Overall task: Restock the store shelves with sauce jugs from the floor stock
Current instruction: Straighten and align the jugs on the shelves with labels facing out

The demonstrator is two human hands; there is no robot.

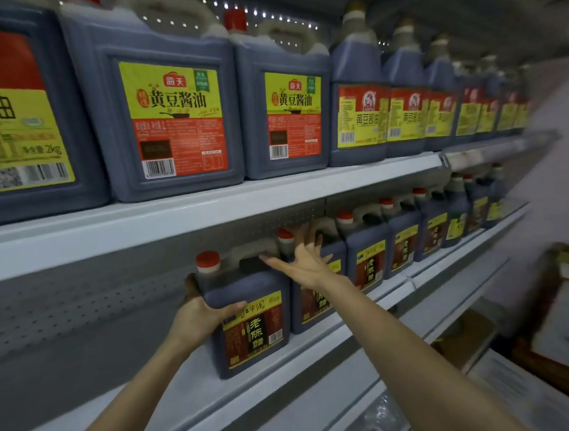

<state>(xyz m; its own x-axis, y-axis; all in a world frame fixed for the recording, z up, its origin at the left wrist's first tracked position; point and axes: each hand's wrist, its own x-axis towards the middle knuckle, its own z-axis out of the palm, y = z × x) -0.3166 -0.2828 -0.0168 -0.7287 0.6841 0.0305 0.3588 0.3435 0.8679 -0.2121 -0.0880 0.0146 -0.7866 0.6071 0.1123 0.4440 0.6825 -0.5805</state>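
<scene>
The jug (252,314) seems to rest at the front edge of the shelf (307,351), at the left end of its row and just beside the next jug (315,300). If released now, it could tip forward off that edge. The left grip (205,312) wraps the jug's left side, with the thumb across the front. The right grip (304,261) is spread wide and holds nothing, by the handle.

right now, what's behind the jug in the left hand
Around the held jug, only the grey perforated back panel shows, above and to its left. The spot directly behind is covered by the jug's own body, so anything standing there is hidden.
</scene>
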